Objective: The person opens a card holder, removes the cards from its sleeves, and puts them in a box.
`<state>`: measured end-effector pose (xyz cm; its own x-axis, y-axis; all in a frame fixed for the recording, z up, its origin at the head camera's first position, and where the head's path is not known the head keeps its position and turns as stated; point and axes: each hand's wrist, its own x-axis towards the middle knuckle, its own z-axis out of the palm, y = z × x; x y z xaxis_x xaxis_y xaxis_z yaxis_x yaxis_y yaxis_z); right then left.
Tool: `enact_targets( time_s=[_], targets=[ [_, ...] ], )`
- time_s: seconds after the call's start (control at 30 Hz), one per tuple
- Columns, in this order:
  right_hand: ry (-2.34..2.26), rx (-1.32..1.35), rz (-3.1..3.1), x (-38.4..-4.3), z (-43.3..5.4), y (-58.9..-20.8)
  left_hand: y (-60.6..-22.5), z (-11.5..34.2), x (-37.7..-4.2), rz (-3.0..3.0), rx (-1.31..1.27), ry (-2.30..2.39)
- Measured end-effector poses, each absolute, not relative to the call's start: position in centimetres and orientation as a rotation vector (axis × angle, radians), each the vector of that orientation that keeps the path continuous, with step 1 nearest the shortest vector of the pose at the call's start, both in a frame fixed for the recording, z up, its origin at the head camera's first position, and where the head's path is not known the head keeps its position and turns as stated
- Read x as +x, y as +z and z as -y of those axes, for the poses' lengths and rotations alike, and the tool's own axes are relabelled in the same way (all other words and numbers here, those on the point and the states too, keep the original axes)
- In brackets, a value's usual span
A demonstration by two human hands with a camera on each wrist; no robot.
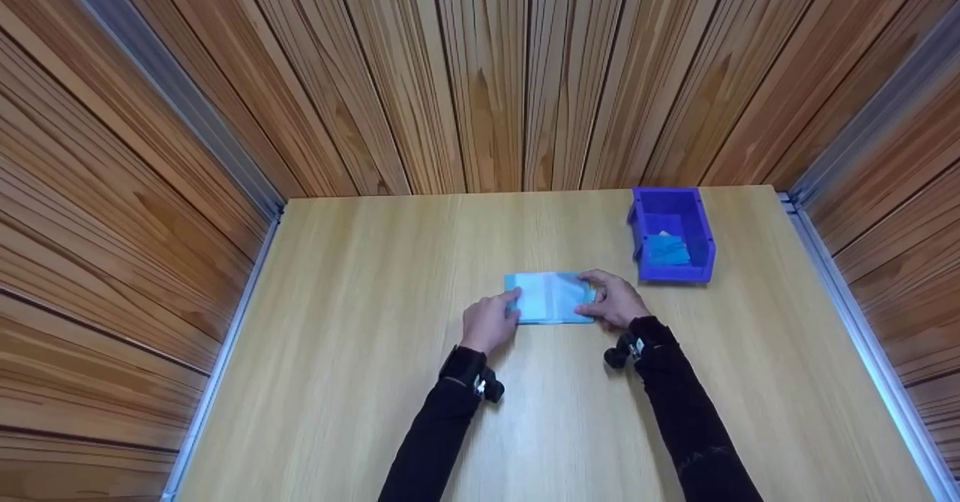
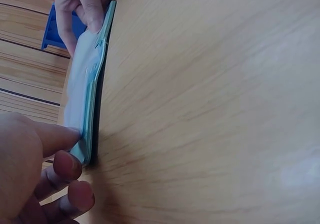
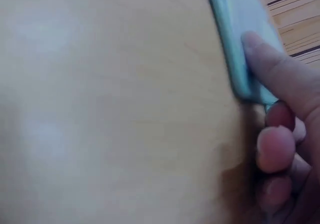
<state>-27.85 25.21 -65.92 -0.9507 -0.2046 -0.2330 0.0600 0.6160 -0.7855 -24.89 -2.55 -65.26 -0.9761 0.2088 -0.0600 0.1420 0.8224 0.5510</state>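
Observation:
A flat light-blue bifold holder lies spread open on the table, a crease down its middle and pale, film-like panels on top. In the left wrist view its layered edge shows. My left hand holds the left end, thumb pressing on the upper face and other fingers curled beside the edge. On the opposite end, my right hand grips with the thumb on the near part and the index finger at the far corner. Curled fingers of the right hand sit by the holder's end in the right wrist view.
A purple-blue plastic bin stands at the back right of the wooden table. Inside it lie light-blue pieces. Wood-plank walls enclose the back and sides, with metal rails along the table's side edges.

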Motion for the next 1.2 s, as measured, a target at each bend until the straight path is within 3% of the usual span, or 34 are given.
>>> enact_targets(
  time_s=[0.37,0.7,1.2],
  targets=[
    [-1.356,0.09,-2.488,-27.4,-24.4,-65.8,-65.4,2.4,-24.7,-2.869,0.289,0.846],
    [-1.413,-0.211,-2.395,-27.2,-21.9,-63.2,-64.8,4.5,-25.5,-2.924,0.23,0.855],
    [-1.097,-0.393,-2.518,-26.7,-18.2,-64.5,-65.1,5.3,-25.8,-2.96,0.203,0.847]
  ],
)
